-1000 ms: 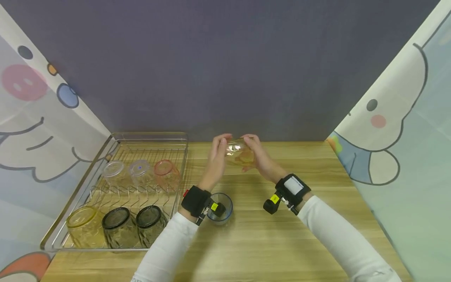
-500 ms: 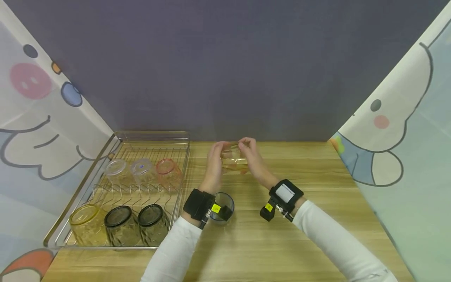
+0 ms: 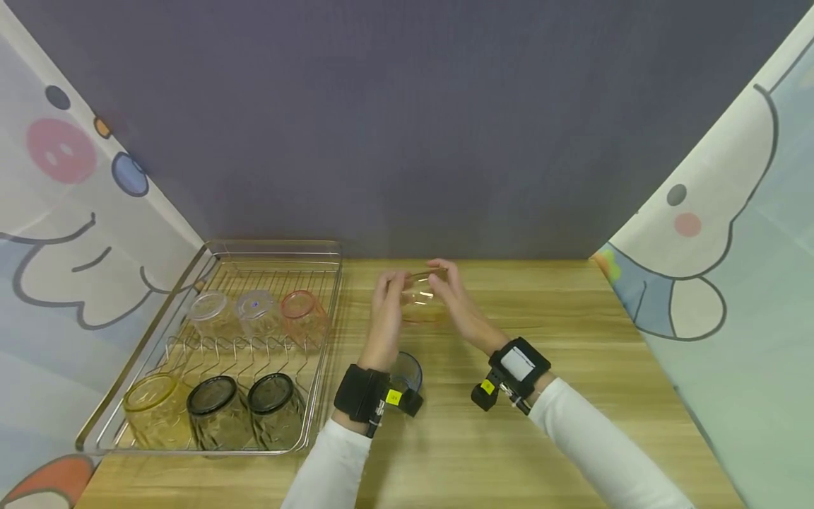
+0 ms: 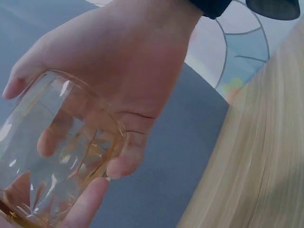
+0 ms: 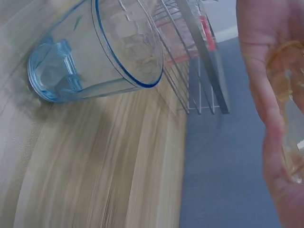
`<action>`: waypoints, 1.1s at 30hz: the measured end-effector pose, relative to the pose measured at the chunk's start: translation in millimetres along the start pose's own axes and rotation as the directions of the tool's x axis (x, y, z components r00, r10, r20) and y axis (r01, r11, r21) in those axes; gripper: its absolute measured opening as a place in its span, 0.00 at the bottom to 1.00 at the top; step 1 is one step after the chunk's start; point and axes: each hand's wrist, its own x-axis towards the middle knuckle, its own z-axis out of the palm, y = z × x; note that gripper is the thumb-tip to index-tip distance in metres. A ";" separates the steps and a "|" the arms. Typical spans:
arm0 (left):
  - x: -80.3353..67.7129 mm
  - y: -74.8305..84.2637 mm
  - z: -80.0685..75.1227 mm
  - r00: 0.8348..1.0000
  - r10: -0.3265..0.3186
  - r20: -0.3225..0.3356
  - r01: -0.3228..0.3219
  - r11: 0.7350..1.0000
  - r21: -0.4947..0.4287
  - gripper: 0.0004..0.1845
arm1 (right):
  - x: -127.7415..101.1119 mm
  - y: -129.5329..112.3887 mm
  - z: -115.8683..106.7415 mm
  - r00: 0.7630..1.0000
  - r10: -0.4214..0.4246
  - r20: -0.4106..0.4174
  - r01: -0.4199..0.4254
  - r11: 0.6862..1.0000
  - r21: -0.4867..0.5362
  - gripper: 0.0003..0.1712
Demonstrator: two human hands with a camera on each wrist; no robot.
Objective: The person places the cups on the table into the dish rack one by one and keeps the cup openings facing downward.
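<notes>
Amber glass (image 3: 421,295) clasped between both hands (image 3: 420,304), blue glass (image 3: 407,372) seemingly behind left wrist, rack (image 3: 273,249) alongside.

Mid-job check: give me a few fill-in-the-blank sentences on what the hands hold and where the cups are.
1. Both hands, left hand and right hand, hold one amber glass ____ the table.
2. The drying rack holds ____ upturned cups.
3. The blue cup stands on the table, ____ the rack.
4. The rack lies on the person's ____ side.

Missing words: above; six; outside; left
</notes>
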 end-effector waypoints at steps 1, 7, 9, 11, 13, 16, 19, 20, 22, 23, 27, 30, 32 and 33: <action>-1.3 -0.6 -0.3 1.000 0.012 -0.003 -0.012 1.000 0.009 0.22 | -1.4 0.0 -1.8 1.000 0.005 0.020 -0.005 1.000 0.003 0.32; -10.3 -3.4 -8.1 0.999 0.032 -0.028 -0.032 0.999 0.010 0.23 | -7.4 3.1 -10.6 0.993 0.051 0.103 -0.056 0.997 0.049 0.34; -13.2 -2.5 -12.5 0.999 0.028 -0.034 -0.028 1.000 -0.003 0.24 | -7.7 4.7 -12.7 0.994 0.036 0.100 -0.044 0.996 0.079 0.34; -14.1 -1.5 -18.0 0.999 0.029 -0.041 -0.029 0.999 -0.015 0.25 | -7.7 6.0 -16.1 0.996 0.021 0.082 -0.028 0.996 0.089 0.34; -13.6 0.8 -23.9 0.998 0.042 -0.047 -0.043 0.999 -0.021 0.25 | -7.4 7.8 -21.4 0.998 0.003 0.055 -0.009 0.994 0.105 0.34; -12.4 4.1 -35.1 0.997 0.048 -0.067 -0.050 0.998 -0.028 0.25 | -7.1 11.4 -32.5 1.000 0.000 0.009 -0.001 0.994 0.109 0.35; -13.0 7.3 -47.4 0.997 0.040 -0.071 -0.041 0.999 -0.023 0.26 | -8.3 14.2 -44.8 1.000 0.008 -0.027 -0.005 0.994 0.108 0.35; -13.5 7.9 -51.3 0.997 0.029 -0.074 -0.031 0.999 -0.026 0.26 | -9.1 15.1 -48.9 0.999 0.011 -0.034 -0.008 0.995 0.101 0.35; -14.1 9.0 -57.8 0.997 0.025 -0.078 -0.027 0.999 -0.031 0.25 | -11.5 16.6 -56.6 0.999 0.016 -0.042 -0.012 0.996 0.090 0.34; -14.5 9.7 -60.5 0.997 0.024 -0.078 -0.027 0.999 -0.034 0.25 | -12.7 17.6 -60.1 0.999 0.015 -0.047 -0.010 0.996 0.089 0.33; -15.8 12.9 -68.6 0.996 0.024 -0.084 -0.028 0.998 -0.051 0.25 | -16.5 20.8 -71.9 0.997 0.010 -0.071 -0.003 0.996 0.086 0.33; -17.0 16.0 -75.0 0.996 0.017 -0.084 -0.023 0.997 -0.067 0.25 | -18.5 23.2 -79.6 0.996 0.008 -0.091 -0.001 0.997 0.079 0.34; -17.2 18.7 -79.9 0.997 0.018 -0.081 -0.024 0.997 -0.079 0.24 | -20.3 25.2 -85.1 0.994 0.010 -0.105 -0.002 0.997 0.074 0.35; -17.2 20.2 -82.3 0.997 0.020 -0.079 -0.026 0.996 -0.085 0.24 | -21.3 26.2 -88.0 0.994 0.012 -0.112 -0.004 0.998 0.070 0.36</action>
